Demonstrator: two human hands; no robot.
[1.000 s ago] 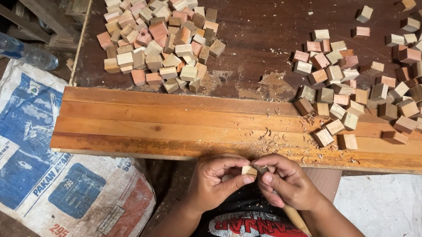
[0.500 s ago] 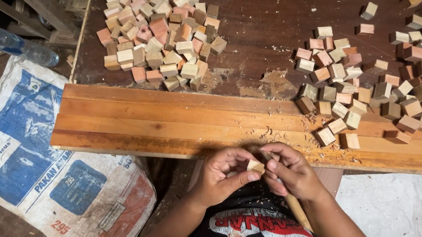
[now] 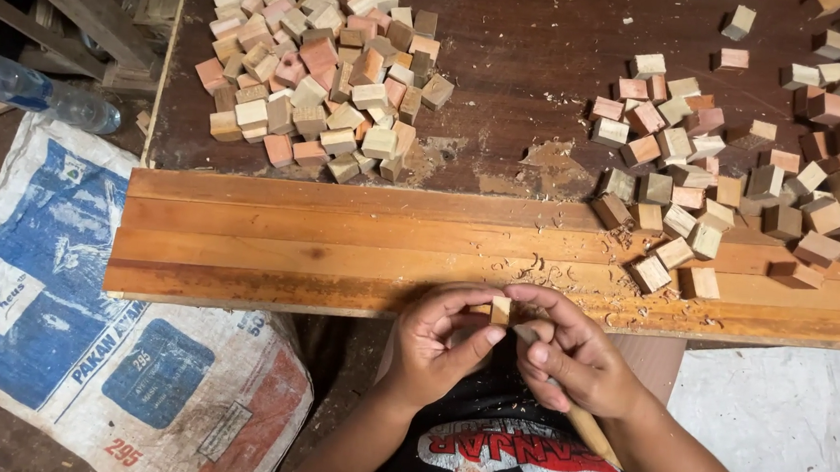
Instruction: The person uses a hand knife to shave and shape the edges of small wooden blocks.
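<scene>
Left hand (image 3: 436, 345) still pinches small wooden block (image 3: 500, 310), unmoved since earlier; right hand (image 3: 570, 356), at 3 o'clock, grips wooden-handled tool (image 3: 589, 431).

Two heaps of wooden blocks (image 3: 323, 69) (image 3: 745, 162), four planks (image 3: 339, 250), one plastic bottle (image 3: 32, 91), two sacks (image 3: 84, 319) (image 3: 775, 424).

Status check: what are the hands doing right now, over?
Left hand pinching small wooden block. Right hand on it too, holding a wooden-handled tool. Plank just ahead, block piles beyond; nothing between.
</scene>
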